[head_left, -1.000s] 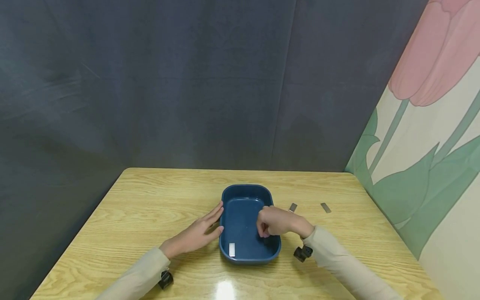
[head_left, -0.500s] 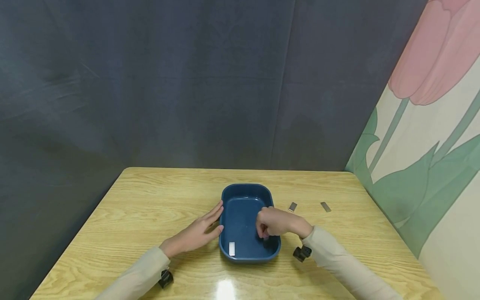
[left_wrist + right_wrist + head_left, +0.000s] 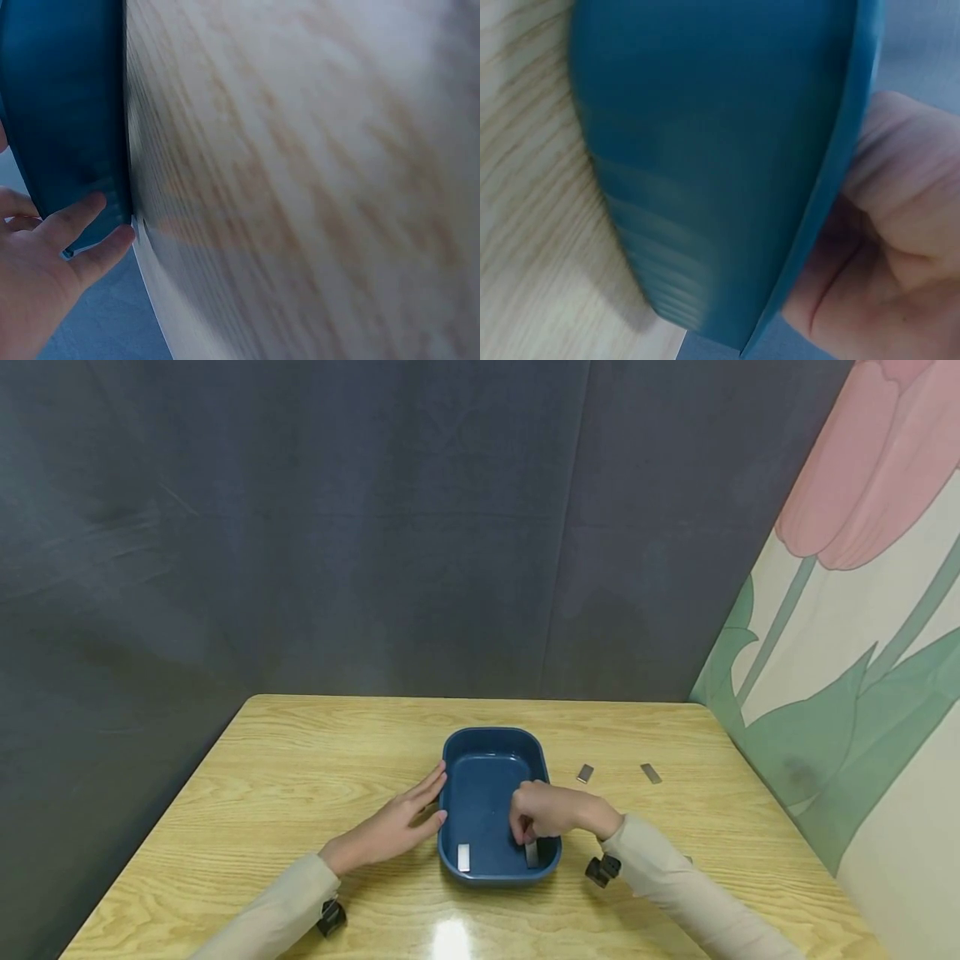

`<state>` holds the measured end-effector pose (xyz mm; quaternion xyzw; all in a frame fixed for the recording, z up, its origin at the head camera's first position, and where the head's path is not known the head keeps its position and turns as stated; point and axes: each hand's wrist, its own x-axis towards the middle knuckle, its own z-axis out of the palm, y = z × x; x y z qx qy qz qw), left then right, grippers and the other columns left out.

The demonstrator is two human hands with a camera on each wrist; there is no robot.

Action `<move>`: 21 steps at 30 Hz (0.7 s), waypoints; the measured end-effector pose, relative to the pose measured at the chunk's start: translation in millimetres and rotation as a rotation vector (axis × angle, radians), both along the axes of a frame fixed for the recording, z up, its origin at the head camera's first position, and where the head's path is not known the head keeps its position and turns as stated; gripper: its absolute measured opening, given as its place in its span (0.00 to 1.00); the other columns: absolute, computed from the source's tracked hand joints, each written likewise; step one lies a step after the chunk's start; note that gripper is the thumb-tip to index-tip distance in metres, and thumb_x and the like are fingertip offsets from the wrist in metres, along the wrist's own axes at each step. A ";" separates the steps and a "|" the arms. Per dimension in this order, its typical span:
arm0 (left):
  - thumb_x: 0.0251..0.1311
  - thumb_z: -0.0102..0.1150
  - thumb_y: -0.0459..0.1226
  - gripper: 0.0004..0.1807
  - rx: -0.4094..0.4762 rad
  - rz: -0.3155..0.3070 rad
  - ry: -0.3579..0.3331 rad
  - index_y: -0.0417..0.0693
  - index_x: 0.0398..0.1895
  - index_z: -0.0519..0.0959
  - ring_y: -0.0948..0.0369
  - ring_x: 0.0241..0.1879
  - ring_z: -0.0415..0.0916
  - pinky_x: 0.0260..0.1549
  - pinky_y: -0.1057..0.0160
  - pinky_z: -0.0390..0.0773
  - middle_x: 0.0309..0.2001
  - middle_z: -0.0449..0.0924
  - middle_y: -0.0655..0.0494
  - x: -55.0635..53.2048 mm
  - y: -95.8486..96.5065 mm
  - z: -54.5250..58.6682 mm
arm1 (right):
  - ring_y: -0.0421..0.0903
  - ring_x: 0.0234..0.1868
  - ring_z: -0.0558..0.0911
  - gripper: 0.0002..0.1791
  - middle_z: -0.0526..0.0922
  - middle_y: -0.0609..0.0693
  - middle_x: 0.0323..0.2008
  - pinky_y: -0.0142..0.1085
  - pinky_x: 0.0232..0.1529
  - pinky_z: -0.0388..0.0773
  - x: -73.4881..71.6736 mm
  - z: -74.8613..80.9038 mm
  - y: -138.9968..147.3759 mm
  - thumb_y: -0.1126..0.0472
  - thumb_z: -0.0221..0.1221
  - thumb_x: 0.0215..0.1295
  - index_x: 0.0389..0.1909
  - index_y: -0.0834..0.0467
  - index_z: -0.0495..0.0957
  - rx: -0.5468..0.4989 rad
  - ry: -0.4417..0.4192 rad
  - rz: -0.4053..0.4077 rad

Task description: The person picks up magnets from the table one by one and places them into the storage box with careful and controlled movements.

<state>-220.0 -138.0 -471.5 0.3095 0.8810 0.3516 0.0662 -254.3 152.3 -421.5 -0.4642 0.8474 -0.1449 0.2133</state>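
Note:
A deep blue rectangular tray [image 3: 487, 793] with rounded corners stands on the table. My left hand [image 3: 390, 831] rests against its left outer wall with fingers extended; the left wrist view shows two fingertips on the tray's side. Over the right rim reaches my right hand [image 3: 551, 808], its fingers curled down inside the tray. Those fingertips pinch the upper end of a small silver rectangular plate [image 3: 532, 855] by the near right corner. Another such plate [image 3: 463, 857] lies in the near left corner. In the right wrist view, the tray's wall hides the fingertips.
Two small grey plates lie on the table right of the tray, a nearer one [image 3: 585, 773] and a farther one [image 3: 651, 773]. Part of a small object [image 3: 688, 858] peeks out behind the right sleeve. A dark curtain [image 3: 420, 527] hangs behind the table.
My right hand has shifted slightly within the tray, and the silver plate under its fingers now shows near the near right corner. The left hand and the tray stay put.

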 end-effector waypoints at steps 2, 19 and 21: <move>0.76 0.49 0.47 0.36 0.000 -0.002 -0.003 0.43 0.79 0.49 0.59 0.75 0.42 0.69 0.51 0.57 0.80 0.36 0.58 -0.1 0.0 -0.1 | 0.29 0.27 0.78 0.11 0.84 0.40 0.25 0.23 0.31 0.76 -0.3 -1.0 -0.2 0.75 0.68 0.56 0.24 0.56 0.87 0.003 -0.003 -0.002; 0.76 0.48 0.47 0.37 0.005 -0.006 -0.006 0.43 0.79 0.48 0.59 0.75 0.42 0.69 0.51 0.57 0.80 0.35 0.59 -0.2 0.3 -0.4 | 0.29 0.27 0.77 0.14 0.83 0.38 0.24 0.22 0.31 0.75 0.3 -3.7 -2.0 0.78 0.65 0.56 0.23 0.56 0.87 0.009 0.037 0.014; 0.76 0.48 0.47 0.37 0.006 -0.006 -0.003 0.43 0.79 0.49 0.59 0.75 0.42 0.69 0.51 0.57 0.80 0.35 0.59 -0.4 0.3 -0.8 | 0.29 0.27 0.77 0.15 0.83 0.38 0.24 0.22 0.31 0.75 0.4 -4.4 -2.3 0.78 0.64 0.57 0.23 0.55 0.87 0.013 0.039 0.012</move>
